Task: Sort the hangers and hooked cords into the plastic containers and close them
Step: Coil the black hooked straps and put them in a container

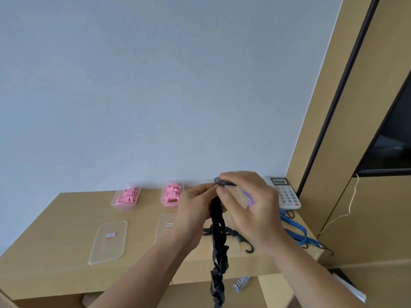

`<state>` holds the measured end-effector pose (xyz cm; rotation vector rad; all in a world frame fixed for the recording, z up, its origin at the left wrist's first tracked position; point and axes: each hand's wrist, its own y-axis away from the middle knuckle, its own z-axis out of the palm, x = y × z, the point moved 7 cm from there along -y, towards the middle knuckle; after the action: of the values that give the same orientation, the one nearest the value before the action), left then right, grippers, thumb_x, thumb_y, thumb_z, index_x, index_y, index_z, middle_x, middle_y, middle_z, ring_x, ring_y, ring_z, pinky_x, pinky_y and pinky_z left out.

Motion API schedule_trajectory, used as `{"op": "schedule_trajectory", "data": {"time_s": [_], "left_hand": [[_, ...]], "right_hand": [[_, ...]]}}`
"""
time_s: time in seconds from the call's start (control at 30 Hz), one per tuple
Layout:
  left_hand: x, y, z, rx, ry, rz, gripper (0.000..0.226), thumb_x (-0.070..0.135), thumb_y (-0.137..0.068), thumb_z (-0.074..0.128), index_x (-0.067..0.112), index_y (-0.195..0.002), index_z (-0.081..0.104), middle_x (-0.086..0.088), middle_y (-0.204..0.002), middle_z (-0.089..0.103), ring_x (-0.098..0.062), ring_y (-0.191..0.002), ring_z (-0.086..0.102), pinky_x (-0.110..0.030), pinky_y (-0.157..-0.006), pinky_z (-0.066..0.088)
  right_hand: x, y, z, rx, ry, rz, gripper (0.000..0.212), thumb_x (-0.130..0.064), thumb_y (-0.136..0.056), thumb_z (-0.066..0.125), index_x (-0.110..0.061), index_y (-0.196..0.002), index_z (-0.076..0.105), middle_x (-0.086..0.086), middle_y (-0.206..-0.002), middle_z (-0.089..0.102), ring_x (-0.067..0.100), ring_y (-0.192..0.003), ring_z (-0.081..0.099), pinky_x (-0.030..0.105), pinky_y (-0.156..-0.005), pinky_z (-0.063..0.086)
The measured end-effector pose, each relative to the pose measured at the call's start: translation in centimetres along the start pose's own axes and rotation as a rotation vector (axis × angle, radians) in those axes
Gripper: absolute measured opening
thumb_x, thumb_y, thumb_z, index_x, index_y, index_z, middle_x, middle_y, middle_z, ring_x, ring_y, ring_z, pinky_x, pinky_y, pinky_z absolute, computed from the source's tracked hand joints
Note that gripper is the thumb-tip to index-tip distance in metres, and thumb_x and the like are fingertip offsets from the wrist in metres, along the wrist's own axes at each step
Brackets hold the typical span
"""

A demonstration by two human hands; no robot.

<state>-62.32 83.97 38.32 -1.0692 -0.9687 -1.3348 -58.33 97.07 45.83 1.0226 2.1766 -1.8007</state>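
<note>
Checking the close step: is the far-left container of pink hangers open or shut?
Open. The container has no lid on it, its pink hangers are exposed, and a clear lid lies flat on the desk before it.

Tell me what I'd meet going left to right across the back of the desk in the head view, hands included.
left container of pink hangers → second container of pink hangers → left hand → black hooked cord, which both hands hold → right hand → telephone
</note>
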Motion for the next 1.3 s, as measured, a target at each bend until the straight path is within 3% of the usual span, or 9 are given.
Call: {"op": "schedule_trajectory", "data": {"time_s": [0.1,0.2,0.23,0.33,0.5,0.67,0.87,1.1,1.3], "left_hand": [[0.9,-0.8,1.1,-0.036,-0.014,0.056,0.019,0.015,-0.097,0.063,0.015,-0.088,0.080,0.001,-0.069,0.063,-0.016,-0.066,0.057,-0.023,-0.062,0.049],[1.4,-1.4,1.9,-0.009,-0.061,0.097,0.016,0.017,-0.098,0.066,0.020,-0.094,0.081,-0.005,-0.075,0.073,-0.014,-0.066,0.063,-0.028,-0.066,0.054],[1.5,-1.6,2.2,-0.011,-0.074,0.107,0.014,0.020,-0.098,0.067,0.021,-0.097,0.081,-0.007,-0.082,0.076,-0.014,-0.070,0.066,-0.026,-0.067,0.054],[1.4,-1.9,3.1,-0.006,-0.086,0.113,0.011,0.019,-0.099,0.067,0.021,-0.099,0.079,-0.006,-0.096,0.081,-0.016,-0.079,0.075,-0.021,-0.066,0.055],[1.3,-2.3,3.4,0.005,-0.048,0.155,0.008,0.010,-0.096,0.070,0.011,-0.097,0.078,-0.012,-0.098,0.081,-0.021,-0.084,0.078,-0.021,-0.066,0.056],[0.8,-2.8,3.1,0.052,-0.047,0.175,0.004,0.019,-0.089,0.079,0.018,-0.091,0.083,-0.010,-0.095,0.080,-0.022,-0.083,0.076,-0.025,-0.067,0.057],[0.2,-3.6,3.0,0.078,0.039,0.152,0.018,0.029,-0.077,0.082,0.014,-0.087,0.081,-0.010,-0.081,0.078,-0.019,-0.069,0.073,-0.024,-0.060,0.055],[-0.2,-3.8,4.3,-0.129,0.028,0.139,0.031,0.013,-0.096,0.059,0.016,-0.121,0.077,-0.016,-0.120,0.075,-0.032,-0.110,0.072,-0.035,-0.087,0.058],[-1.0,-3.6,5.0,-0.150,0.046,0.058,0.033,0.027,-0.095,0.056,0.013,-0.116,0.077,-0.017,-0.109,0.076,-0.032,-0.097,0.073,-0.036,-0.086,0.059]], "right_hand": [[0.5,0.8,-0.9,-0.032,-0.038,-0.036,0.021,-0.027,-0.090,0.067,-0.011,-0.095,0.080,-0.004,-0.108,0.073,0.018,-0.104,0.067,0.035,-0.087,0.054],[2.5,0.3,-1.9,-0.023,-0.097,0.105,0.016,-0.023,-0.090,0.069,-0.014,-0.083,0.080,-0.010,-0.096,0.074,0.015,-0.095,0.069,0.032,-0.080,0.055],[3.1,0.0,-2.2,-0.021,-0.125,0.166,0.006,-0.017,-0.087,0.074,-0.015,-0.086,0.079,-0.010,-0.090,0.073,0.016,-0.090,0.070,0.032,-0.078,0.056],[5.3,-0.5,-2.1,-0.060,-0.250,0.418,0.029,-0.008,-0.078,0.083,-0.025,-0.099,0.074,-0.007,-0.084,0.067,0.015,-0.076,0.068,0.026,-0.071,0.057],[7.6,-0.8,-1.5,-0.249,-0.386,0.653,0.042,-0.015,-0.075,0.087,-0.033,-0.110,0.074,-0.006,-0.096,0.071,0.013,-0.087,0.067,0.025,-0.079,0.056],[7.6,-1.5,-1.4,-0.322,-0.344,0.585,0.039,-0.010,-0.078,0.083,-0.028,-0.112,0.074,-0.004,-0.102,0.073,0.011,-0.092,0.069,0.028,-0.082,0.058],[8.4,-2.2,-0.8,-0.317,-0.364,0.572,0.033,-0.002,-0.082,0.078,-0.018,-0.110,0.073,0.009,-0.097,0.072,0.033,-0.088,0.068,0.052,-0.084,0.057],[10.1,-2.7,-1.5,-0.253,-0.374,0.554,0.033,-0.007,-0.081,0.079,-0.031,-0.104,0.074,-0.001,-0.093,0.073,0.017,-0.085,0.068,0.026,-0.068,0.058],[11.1,-3.3,-1.6,-0.207,-0.347,0.539,0.034,-0.007,-0.080,0.078,-0.034,-0.101,0.072,-0.005,-0.094,0.074,0.016,-0.088,0.070,0.032,-0.072,0.059]]}}
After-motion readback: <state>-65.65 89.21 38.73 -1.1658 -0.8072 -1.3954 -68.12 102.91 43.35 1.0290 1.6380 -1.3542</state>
